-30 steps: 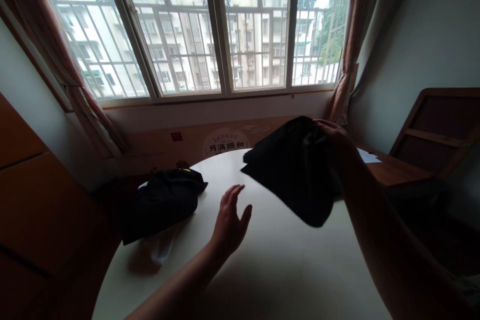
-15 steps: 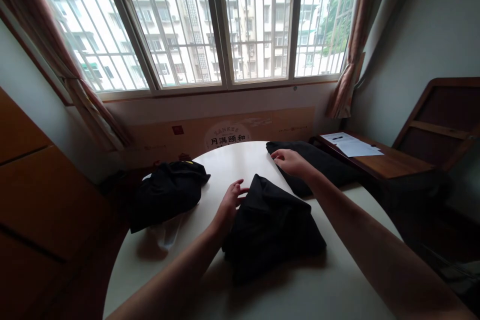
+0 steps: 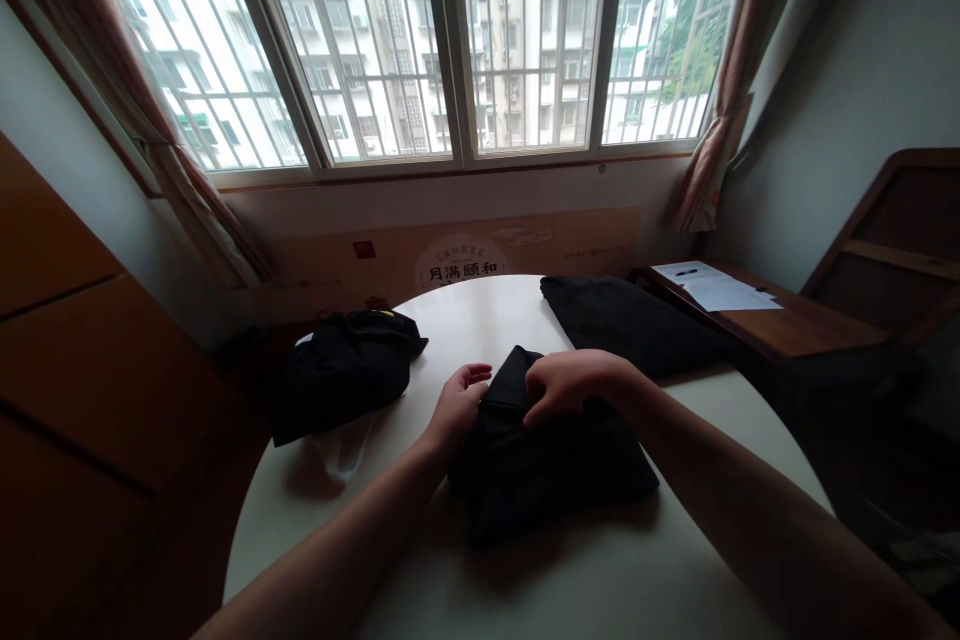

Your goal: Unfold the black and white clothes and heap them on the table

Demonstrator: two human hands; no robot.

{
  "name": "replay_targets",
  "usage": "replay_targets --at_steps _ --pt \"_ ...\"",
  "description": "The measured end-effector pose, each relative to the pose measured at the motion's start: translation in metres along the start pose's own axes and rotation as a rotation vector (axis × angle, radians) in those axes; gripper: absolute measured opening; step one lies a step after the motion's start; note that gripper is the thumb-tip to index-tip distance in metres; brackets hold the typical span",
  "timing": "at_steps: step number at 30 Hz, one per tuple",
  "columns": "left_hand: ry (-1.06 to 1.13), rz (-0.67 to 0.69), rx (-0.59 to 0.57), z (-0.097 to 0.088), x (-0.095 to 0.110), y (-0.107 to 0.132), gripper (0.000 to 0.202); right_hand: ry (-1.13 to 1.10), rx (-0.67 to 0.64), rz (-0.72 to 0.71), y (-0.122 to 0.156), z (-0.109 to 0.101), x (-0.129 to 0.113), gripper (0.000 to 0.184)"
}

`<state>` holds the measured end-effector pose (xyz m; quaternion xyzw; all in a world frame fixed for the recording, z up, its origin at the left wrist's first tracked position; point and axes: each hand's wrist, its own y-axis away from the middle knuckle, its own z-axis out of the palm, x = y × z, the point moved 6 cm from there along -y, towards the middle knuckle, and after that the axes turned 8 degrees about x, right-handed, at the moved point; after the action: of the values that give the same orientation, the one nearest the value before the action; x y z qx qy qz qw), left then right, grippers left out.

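A crumpled black garment [image 3: 547,465] lies in the middle of the round white table [image 3: 540,570]. My left hand [image 3: 459,404] rests at its left top corner, fingers curled onto the cloth edge. My right hand [image 3: 564,383] comes in over the garment's top edge beside the left hand, fingers bent and pinching the fabric. Both forearms reach in from the bottom of the view.
A bundled black garment [image 3: 341,372] with a white piece under it sits at the table's left. A flat folded black cloth [image 3: 630,320] lies at the far right edge. A wooden side desk with papers [image 3: 712,288] stands to the right; a barred window [image 3: 450,40] is behind.
My right hand carried the black garment down from the air onto the table, let go, then came back to its top edge beside my left hand. The view tilted down slightly.
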<state>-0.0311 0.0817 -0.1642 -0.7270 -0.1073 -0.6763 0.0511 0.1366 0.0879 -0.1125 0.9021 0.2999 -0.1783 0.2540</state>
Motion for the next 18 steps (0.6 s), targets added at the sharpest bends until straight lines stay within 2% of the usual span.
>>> replay_targets --at_steps 4,8,9,10,12,14,16,18 --pt "0.052 0.031 -0.001 0.0 0.002 0.001 0.025 -0.067 0.056 0.011 -0.004 -0.005 0.006 0.015" --pt "-0.073 0.275 0.163 -0.012 0.023 0.008 0.031 -0.44 0.196 -0.045 0.001 -0.031 0.011 0.012" --pt "-0.132 0.348 0.163 -0.013 0.029 0.011 0.035 -0.564 0.258 -0.073 0.004 -0.04 0.012 0.014" --pt "-0.186 0.411 0.126 -0.011 0.035 0.015 0.037 -0.69 0.329 -0.103 0.008 -0.049 0.012 0.016" --pt "-0.26 0.499 -0.021 -0.001 0.041 0.024 0.037 -0.92 0.461 -0.151 0.015 -0.061 0.012 0.018" --pt "-0.297 0.544 -0.149 0.009 0.042 0.032 0.04 -1.089 0.547 -0.174 0.017 -0.066 0.012 0.016" --pt "-0.301 0.535 -0.215 0.015 0.039 0.034 0.045 -1.233 0.566 -0.172 0.013 -0.063 0.012 0.012" --pt "-0.273 0.478 -0.244 0.018 0.033 0.031 0.039 -1.387 0.526 -0.127 0.004 -0.056 0.015 0.015"
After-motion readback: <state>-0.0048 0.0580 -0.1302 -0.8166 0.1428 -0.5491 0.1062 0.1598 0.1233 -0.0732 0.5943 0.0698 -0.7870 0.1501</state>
